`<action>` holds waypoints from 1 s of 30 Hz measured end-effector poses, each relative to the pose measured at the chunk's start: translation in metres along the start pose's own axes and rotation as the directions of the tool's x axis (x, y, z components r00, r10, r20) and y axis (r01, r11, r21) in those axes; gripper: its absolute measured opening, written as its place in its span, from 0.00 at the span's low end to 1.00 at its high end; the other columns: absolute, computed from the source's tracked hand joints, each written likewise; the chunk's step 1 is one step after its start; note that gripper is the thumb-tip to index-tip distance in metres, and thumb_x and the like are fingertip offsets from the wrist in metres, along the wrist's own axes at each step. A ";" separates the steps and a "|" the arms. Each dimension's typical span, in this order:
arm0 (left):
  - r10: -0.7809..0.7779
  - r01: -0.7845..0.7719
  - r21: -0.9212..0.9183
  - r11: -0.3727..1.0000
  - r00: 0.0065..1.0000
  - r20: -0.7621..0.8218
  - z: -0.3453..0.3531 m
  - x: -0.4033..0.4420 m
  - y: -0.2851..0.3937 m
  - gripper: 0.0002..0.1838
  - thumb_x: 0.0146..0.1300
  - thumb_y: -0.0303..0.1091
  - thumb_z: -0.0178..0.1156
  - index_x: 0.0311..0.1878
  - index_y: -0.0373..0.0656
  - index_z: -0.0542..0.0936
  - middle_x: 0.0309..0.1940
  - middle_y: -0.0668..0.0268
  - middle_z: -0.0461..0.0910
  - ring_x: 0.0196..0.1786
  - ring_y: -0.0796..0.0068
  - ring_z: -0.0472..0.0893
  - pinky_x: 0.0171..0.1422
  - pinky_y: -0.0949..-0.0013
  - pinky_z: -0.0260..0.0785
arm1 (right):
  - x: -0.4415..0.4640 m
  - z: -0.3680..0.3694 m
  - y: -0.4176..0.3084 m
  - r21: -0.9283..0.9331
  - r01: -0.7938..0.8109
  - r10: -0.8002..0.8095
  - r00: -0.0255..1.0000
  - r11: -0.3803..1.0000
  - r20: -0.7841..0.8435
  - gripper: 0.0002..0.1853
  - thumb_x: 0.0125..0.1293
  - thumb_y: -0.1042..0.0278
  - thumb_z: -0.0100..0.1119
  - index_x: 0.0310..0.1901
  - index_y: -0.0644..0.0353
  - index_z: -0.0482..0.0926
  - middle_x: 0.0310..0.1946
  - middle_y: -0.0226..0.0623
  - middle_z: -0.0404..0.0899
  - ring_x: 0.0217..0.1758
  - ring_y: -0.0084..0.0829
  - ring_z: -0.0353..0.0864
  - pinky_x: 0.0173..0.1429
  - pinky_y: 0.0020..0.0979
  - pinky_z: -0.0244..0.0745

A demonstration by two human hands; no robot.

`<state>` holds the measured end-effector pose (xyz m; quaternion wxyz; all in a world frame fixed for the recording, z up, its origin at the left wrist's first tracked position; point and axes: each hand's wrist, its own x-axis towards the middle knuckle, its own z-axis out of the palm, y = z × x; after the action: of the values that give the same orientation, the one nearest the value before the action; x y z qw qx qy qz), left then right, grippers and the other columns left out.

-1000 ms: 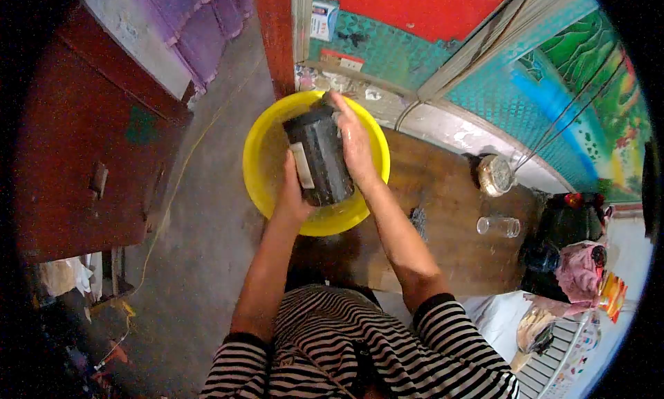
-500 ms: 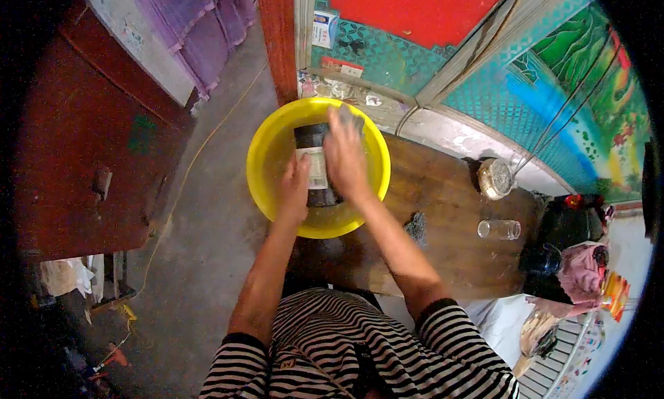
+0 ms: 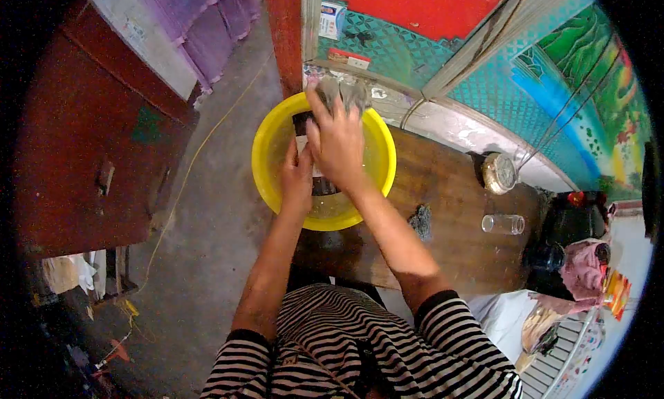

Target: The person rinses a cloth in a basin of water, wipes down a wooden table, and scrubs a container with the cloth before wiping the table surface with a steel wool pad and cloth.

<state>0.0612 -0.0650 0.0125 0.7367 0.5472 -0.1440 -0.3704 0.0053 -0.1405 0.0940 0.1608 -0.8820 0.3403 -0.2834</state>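
Note:
A black container point(image 3: 325, 186) with a pale label is over a yellow basin point(image 3: 384, 133), largely covered by my hands. My left hand point(image 3: 298, 180) is wrapped round its left side near the label. Above the container, my right hand point(image 3: 337, 144) holds a grey cloth point(image 3: 346, 95) that sticks out past the fingertips. Whether the right hand touches the container is hidden. Some liquid shows at the bottom of the basin.
On the brown wooden table point(image 3: 449, 171) lie a dark scrubber point(image 3: 420, 223), a clear glass jar point(image 3: 503, 224) and a round lidded jar point(image 3: 499, 173). Pink cloth point(image 3: 582, 271) sits at the right. A reddish cabinet point(image 3: 90, 157) stands at the left.
The container has turned from tilted, with its label at the side, to more upright and covered. My right hand has moved from its right side to over it, with the grey cloth more visible.

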 end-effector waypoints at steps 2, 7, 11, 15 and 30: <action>0.044 -0.044 -0.009 0.999 0.999 0.003 0.003 -0.003 0.002 0.34 0.64 0.37 0.58 0.70 0.38 0.59 0.59 0.60 0.71 0.58 0.72 0.73 0.60 0.68 0.67 | 0.018 -0.002 0.008 0.038 -0.002 0.002 1.000 0.999 0.000 0.22 0.65 0.64 0.50 0.61 0.51 0.72 0.57 0.47 0.71 0.55 0.50 0.72 0.61 0.38 0.66; 0.409 -0.472 0.466 0.748 0.881 0.236 -0.015 -0.009 0.004 0.50 0.46 0.40 0.72 0.71 0.38 0.55 0.60 0.58 0.70 0.62 0.65 0.71 0.66 0.64 0.63 | 0.019 -0.015 0.029 0.767 -0.173 0.154 0.983 0.618 0.098 0.17 0.68 0.64 0.44 0.52 0.64 0.76 0.46 0.38 0.79 0.53 0.28 0.75 0.59 0.29 0.66; 0.275 -0.389 0.339 0.856 0.900 0.339 -0.010 -0.011 0.008 0.57 0.37 0.41 0.77 0.70 0.39 0.55 0.63 0.58 0.67 0.64 0.63 0.68 0.69 0.63 0.59 | 0.007 -0.025 0.023 0.788 -0.181 0.105 0.983 0.588 0.148 0.17 0.67 0.65 0.47 0.54 0.62 0.75 0.44 0.35 0.79 0.50 0.26 0.75 0.58 0.26 0.68; 0.247 -0.330 0.337 0.882 0.931 0.268 -0.006 -0.016 0.014 0.57 0.33 0.38 0.80 0.68 0.41 0.57 0.63 0.58 0.66 0.65 0.64 0.67 0.69 0.64 0.59 | 0.001 -0.036 0.021 0.700 -0.082 0.155 0.987 0.710 -0.041 0.20 0.63 0.71 0.53 0.58 0.61 0.72 0.51 0.37 0.78 0.56 0.28 0.74 0.62 0.28 0.66; 0.480 -0.550 0.624 0.555 0.825 0.299 -0.013 -0.015 -0.003 0.50 0.33 0.38 0.78 0.64 0.42 0.64 0.55 0.55 0.72 0.58 0.51 0.71 0.63 0.55 0.64 | -0.024 -0.013 0.013 0.057 0.119 -0.122 0.992 0.991 0.045 0.19 0.53 0.63 0.65 0.49 0.49 0.79 0.53 0.46 0.72 0.55 0.48 0.68 0.58 0.45 0.62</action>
<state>0.0577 -0.0455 0.0085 0.5476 0.6950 -0.4584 -0.0831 -0.0236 -0.1349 0.0885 0.1757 -0.9029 0.2746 -0.2801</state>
